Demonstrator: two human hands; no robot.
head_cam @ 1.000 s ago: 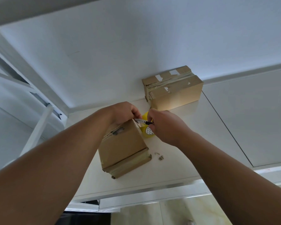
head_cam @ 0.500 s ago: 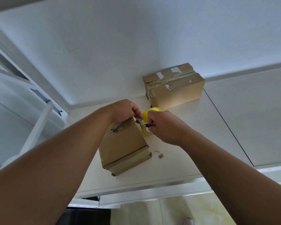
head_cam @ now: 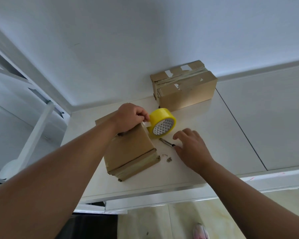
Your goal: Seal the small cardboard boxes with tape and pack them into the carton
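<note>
Right hand (head_cam: 193,150) — now off the cutter (head_cam: 166,142)

The near brown box (head_cam: 129,152) lies flat with tape across its near end, a yellow tape roll (head_cam: 162,124) on edge at its 1 o'clock, a second taped box (head_cam: 185,87) beyond.

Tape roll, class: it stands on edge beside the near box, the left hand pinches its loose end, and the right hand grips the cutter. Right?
Not quite. The head view shows the right hand open, with the cutter lying on the counter beside it. The tape roll, near box and left hand are as stated.
</note>
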